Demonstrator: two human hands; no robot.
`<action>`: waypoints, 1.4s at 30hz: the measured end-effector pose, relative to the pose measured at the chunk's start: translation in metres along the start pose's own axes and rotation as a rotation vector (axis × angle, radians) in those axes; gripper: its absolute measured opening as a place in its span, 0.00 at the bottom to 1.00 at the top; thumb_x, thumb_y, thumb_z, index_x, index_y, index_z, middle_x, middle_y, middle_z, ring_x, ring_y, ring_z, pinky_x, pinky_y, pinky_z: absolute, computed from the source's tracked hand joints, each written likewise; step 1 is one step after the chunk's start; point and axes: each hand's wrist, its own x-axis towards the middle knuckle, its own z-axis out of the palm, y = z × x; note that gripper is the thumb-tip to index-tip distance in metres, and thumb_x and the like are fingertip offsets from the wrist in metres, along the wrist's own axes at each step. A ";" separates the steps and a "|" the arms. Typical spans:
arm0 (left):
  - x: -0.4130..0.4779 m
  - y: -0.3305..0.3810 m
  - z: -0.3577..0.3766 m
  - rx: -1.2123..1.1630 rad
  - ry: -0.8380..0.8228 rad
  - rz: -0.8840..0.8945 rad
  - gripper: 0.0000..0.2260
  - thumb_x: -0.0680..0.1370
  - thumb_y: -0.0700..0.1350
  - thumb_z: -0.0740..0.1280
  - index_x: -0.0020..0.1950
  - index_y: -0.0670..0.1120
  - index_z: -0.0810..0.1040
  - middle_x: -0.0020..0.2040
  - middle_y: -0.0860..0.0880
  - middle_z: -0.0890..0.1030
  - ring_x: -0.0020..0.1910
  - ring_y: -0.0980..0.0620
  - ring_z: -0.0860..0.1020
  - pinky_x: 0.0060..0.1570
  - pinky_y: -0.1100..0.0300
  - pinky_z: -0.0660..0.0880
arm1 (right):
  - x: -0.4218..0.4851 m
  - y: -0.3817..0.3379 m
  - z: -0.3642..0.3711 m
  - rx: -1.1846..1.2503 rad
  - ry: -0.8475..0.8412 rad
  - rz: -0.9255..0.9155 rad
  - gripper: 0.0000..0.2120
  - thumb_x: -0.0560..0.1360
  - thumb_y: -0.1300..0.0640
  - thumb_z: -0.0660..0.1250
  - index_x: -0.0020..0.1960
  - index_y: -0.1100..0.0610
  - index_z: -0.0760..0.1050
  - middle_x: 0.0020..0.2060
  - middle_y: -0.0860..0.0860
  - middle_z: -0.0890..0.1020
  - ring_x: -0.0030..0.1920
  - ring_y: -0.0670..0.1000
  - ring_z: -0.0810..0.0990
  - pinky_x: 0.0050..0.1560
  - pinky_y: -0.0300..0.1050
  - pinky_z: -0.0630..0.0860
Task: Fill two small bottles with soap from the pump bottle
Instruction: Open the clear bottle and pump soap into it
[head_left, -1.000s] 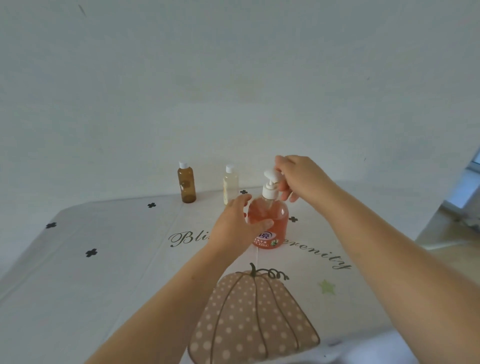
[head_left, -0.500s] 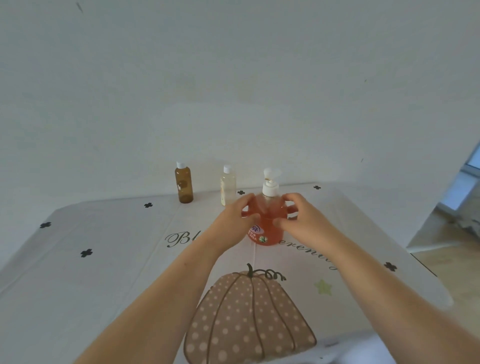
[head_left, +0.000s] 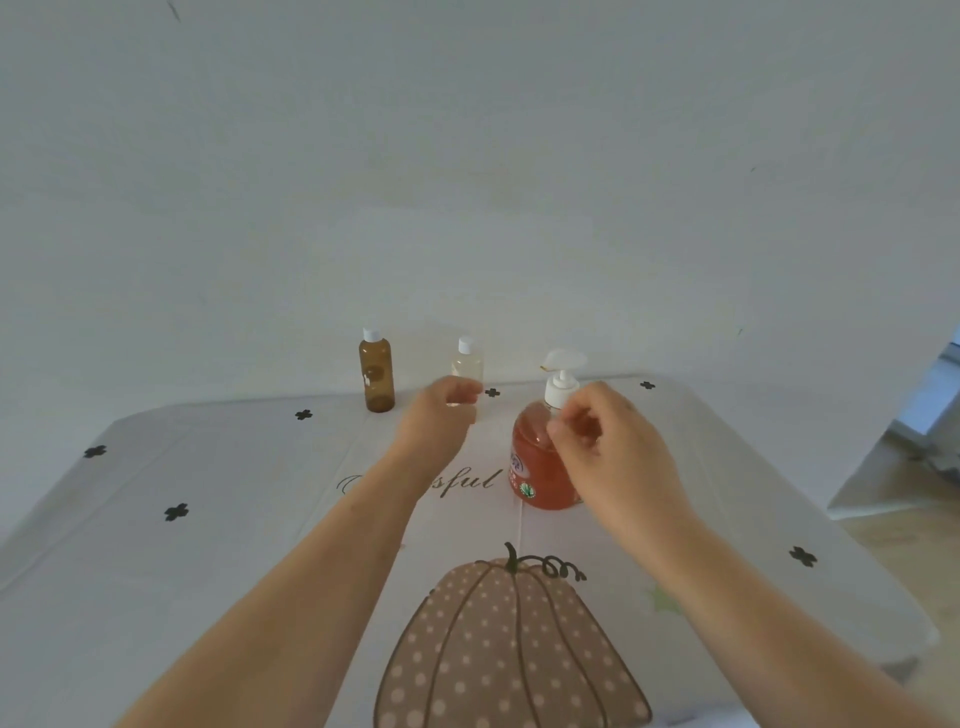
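An orange pump bottle (head_left: 535, 467) with a white pump head stands on the tablecloth, right of centre. My right hand (head_left: 613, 447) hovers in front of its neck and shoulder with fingers loosely curled, holding nothing. A small clear bottle (head_left: 466, 361) with a white cap stands at the back of the table. My left hand (head_left: 431, 421) reaches to it, and its fingers and thumb curl round the lower part, hiding it. A small brown bottle (head_left: 376, 374) with a white cap stands upright to the left, untouched.
A white tablecloth (head_left: 208, 519) with black crosses, script lettering and a large dotted pumpkin print covers the table. A plain wall rises right behind the bottles. The table's right edge drops to the floor (head_left: 909, 519).
Both hands have let go of the pump bottle's body. My left hand moved back and left to the clear bottle. My right hand lifted slightly towards the pump neck.
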 end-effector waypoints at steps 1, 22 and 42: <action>0.003 -0.002 -0.005 -0.020 0.045 -0.010 0.16 0.77 0.35 0.60 0.59 0.50 0.79 0.55 0.53 0.79 0.53 0.50 0.79 0.58 0.48 0.78 | -0.002 -0.008 0.005 0.051 -0.042 -0.022 0.03 0.80 0.55 0.66 0.53 0.50 0.75 0.48 0.44 0.78 0.43 0.38 0.76 0.42 0.32 0.70; 0.052 -0.010 -0.022 -0.009 -0.108 -0.028 0.11 0.78 0.39 0.58 0.57 0.44 0.77 0.56 0.45 0.81 0.54 0.49 0.78 0.58 0.53 0.73 | 0.093 -0.050 0.120 0.400 -0.207 0.441 0.19 0.84 0.53 0.57 0.73 0.54 0.66 0.62 0.56 0.80 0.47 0.52 0.77 0.31 0.37 0.63; -0.050 0.008 -0.042 0.016 -0.003 0.056 0.13 0.73 0.48 0.75 0.56 0.53 0.79 0.51 0.54 0.82 0.51 0.57 0.81 0.40 0.64 0.72 | 0.016 -0.037 0.034 0.319 -0.285 0.148 0.14 0.85 0.52 0.56 0.56 0.55 0.78 0.46 0.50 0.83 0.46 0.49 0.84 0.51 0.45 0.82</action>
